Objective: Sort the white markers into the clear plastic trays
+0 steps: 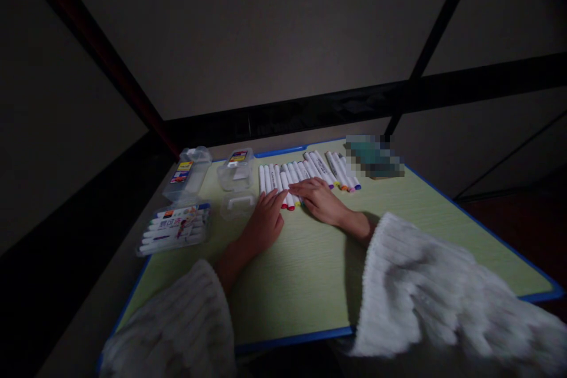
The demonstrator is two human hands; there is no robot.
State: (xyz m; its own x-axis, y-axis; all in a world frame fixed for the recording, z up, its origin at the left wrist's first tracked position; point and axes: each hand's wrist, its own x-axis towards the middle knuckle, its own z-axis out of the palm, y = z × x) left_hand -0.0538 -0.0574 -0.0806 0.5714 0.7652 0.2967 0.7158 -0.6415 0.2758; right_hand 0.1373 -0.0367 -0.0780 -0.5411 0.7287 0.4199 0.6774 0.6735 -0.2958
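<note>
A row of white markers (287, 176) with coloured ends lies side by side across the table, most pointing away from me. My left hand (267, 221) rests at the near left end of the row, fingers stretched out over the markers. Over the middle of the row lies my right hand (321, 199), fingers extended to the left and touching the markers. The fingertips of both hands come close together near the red-ended markers (284, 198). Neither hand grips a marker that I can see. To the right, a second cluster of markers (340, 170) lies loosely grouped.
At left, a clear case full of markers (175, 227) lies near the table edge. Behind it are two clear plastic boxes, one box (188, 176) and another box (237, 170), beside a clear lid (238, 205). A blurred-out object (374, 156) sits back right. Blue edging rims the pale green table (287, 289).
</note>
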